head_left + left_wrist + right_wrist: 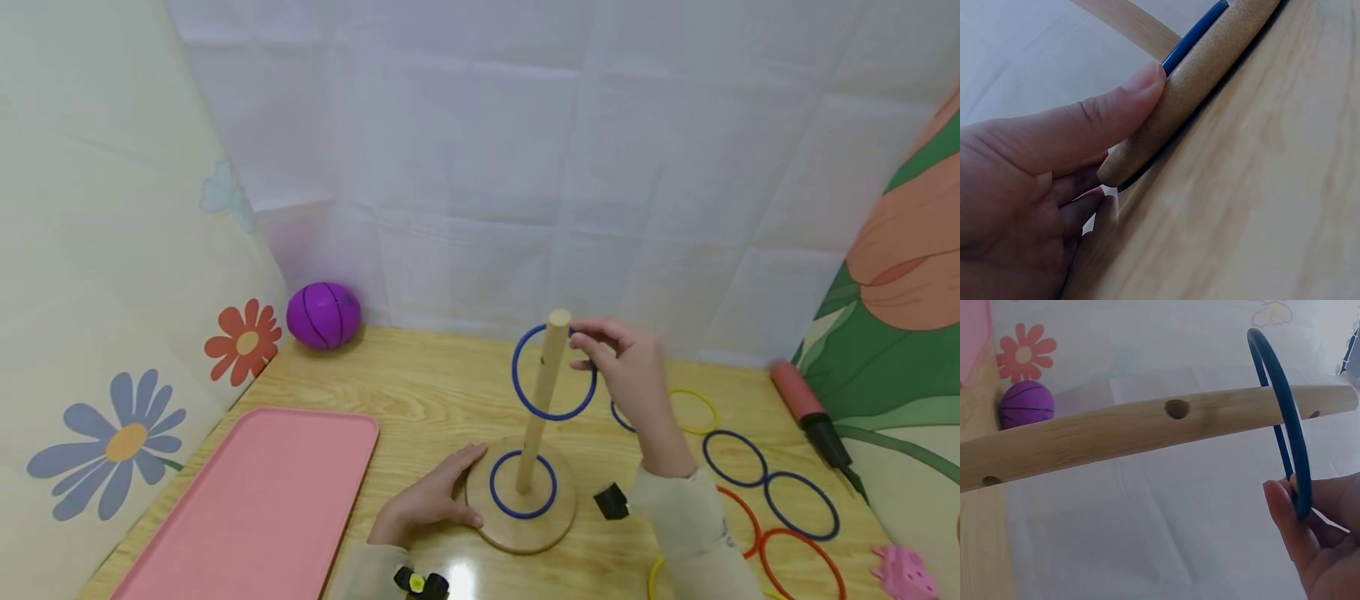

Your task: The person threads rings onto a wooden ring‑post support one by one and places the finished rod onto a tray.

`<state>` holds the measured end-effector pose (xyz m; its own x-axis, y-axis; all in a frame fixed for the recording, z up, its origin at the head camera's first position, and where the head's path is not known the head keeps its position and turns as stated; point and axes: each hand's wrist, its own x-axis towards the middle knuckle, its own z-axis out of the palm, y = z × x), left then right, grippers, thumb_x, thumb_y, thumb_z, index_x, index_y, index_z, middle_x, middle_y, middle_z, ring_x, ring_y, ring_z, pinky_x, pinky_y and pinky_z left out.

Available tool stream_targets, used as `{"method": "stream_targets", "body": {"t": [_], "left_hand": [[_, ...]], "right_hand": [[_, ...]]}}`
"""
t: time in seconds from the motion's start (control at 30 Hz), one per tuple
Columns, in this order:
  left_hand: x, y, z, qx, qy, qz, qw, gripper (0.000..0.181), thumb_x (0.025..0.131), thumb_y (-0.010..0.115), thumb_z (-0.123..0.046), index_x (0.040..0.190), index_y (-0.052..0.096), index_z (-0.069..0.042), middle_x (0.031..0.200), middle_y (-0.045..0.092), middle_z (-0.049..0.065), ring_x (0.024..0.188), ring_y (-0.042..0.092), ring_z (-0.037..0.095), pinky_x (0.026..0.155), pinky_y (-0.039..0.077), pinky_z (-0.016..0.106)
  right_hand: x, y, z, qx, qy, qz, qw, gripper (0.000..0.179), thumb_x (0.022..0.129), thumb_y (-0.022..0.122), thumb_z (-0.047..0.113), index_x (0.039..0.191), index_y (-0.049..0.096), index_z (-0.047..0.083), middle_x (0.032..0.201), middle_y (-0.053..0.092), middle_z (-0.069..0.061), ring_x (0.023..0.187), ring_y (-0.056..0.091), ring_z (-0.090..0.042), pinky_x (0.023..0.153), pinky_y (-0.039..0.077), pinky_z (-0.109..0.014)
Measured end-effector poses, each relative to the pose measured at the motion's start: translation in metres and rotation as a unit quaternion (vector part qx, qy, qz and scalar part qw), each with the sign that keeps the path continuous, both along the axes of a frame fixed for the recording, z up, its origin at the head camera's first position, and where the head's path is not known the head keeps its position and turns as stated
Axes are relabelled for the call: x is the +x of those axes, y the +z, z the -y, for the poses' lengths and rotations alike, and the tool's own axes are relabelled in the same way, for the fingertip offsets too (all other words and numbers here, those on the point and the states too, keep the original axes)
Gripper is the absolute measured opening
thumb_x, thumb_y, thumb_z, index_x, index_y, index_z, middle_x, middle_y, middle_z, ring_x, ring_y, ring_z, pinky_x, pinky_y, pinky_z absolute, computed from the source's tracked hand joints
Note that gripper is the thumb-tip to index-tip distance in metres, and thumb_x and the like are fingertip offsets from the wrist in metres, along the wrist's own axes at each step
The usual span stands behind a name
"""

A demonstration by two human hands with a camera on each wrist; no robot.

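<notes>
Work appears early: one blue ring (522,517) lies on the base (525,536) around the post (549,371), a second ring (515,372), pinched by the right hand (628,367), encircles the post's upper end (left hand (433,493) gripping the base), and loose rings (766,480) remain near the counter's (427,375) right edge.

A creased sheet (480,167) is hanging upper centre, floral panels (112,275) are flanking it, and light (460,577) is glinting on the wood-grain table (427,387), bottom centre.

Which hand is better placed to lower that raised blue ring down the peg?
The right hand, I think: it pinches the blue ring, which circles the peg near its top. The left hand is down at the base, touching its edge.
</notes>
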<state>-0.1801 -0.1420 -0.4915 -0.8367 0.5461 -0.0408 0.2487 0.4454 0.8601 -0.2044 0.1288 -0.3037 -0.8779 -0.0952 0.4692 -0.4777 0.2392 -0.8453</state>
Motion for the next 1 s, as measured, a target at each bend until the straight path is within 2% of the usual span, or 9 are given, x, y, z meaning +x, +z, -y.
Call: {"method": "stream_targets", "body": {"t": [0.2,0.4,0.5,0.83,0.93,1.0], "left_hand": [[0.001,0.0,0.0,-0.004,0.0,-0.006,1.0,0.102,0.071,0.085,-0.02,0.151,0.026,0.002,0.158,0.019,0.028,0.147,0.012,0.047,0.117,0.008,0.063],[0.001,0.0,-0.001,-0.009,-0.001,-0.019,0.9998,0.103,0.07,0.085,-0.022,0.151,0.026,0.003,0.157,0.022,0.027,0.147,0.014,0.047,0.117,0.009,0.063],[0.001,0.0,-0.001,-0.01,-0.002,-0.023,0.9997,0.103,0.07,0.085,-0.023,0.151,0.026,0.002,0.157,0.022,0.027,0.147,0.014,0.047,0.118,0.009,0.062],[0.002,0.0,0.0,-0.014,0.001,-0.021,0.9997,0.103,0.07,0.085,-0.023,0.151,0.026,0.001,0.157,0.021,0.027,0.147,0.014,0.047,0.118,0.009,0.062],[0.002,0.0,-0.001,-0.013,0.002,-0.022,0.9997,0.103,0.07,0.085,-0.023,0.151,0.026,0.002,0.157,0.021,0.027,0.147,0.014,0.047,0.118,0.009,0.062],[0.002,0.0,-0.001,-0.011,0.003,-0.022,0.9997,0.103,0.07,0.085,-0.023,0.151,0.026,0.002,0.157,0.021,0.028,0.147,0.015,0.047,0.118,0.009,0.062]], "right_hand": [[-0.008,-0.029,0.006,0.018,0.01,0.038,0.9991,0.02,0.091,0.063,0.004,0.107,0.07,-0.006,0.106,0.068,-0.023,0.086,0.065,0.003,0.068,0.061,-0.025],[-0.012,-0.059,0.011,0.036,-0.003,0.088,0.9954,0.019,0.091,0.062,0.001,0.107,0.07,-0.006,0.104,0.069,-0.023,0.091,0.069,-0.023,0.068,0.06,-0.023],[-0.013,-0.072,0.013,0.038,-0.01,0.106,0.9935,0.018,0.09,0.062,-0.001,0.106,0.07,-0.007,0.1,0.069,-0.024,0.091,0.069,-0.029,0.066,0.06,-0.022],[-0.011,-0.117,0.019,0.061,-0.018,0.173,0.9828,0.016,0.088,0.062,-0.007,0.101,0.07,-0.006,0.091,0.069,-0.017,0.083,0.067,-0.021,0.064,0.06,-0.022],[-0.008,-0.129,0.021,0.078,-0.014,0.176,0.9812,0.014,0.087,0.061,-0.01,0.098,0.07,-0.007,0.088,0.07,-0.017,0.082,0.068,-0.023,0.063,0.06,-0.026],[-0.007,-0.137,0.022,0.096,-0.014,0.163,0.9818,0.012,0.086,0.063,-0.01,0.095,0.071,-0.007,0.087,0.071,-0.019,0.082,0.069,-0.026,0.061,0.061,-0.027]]}}
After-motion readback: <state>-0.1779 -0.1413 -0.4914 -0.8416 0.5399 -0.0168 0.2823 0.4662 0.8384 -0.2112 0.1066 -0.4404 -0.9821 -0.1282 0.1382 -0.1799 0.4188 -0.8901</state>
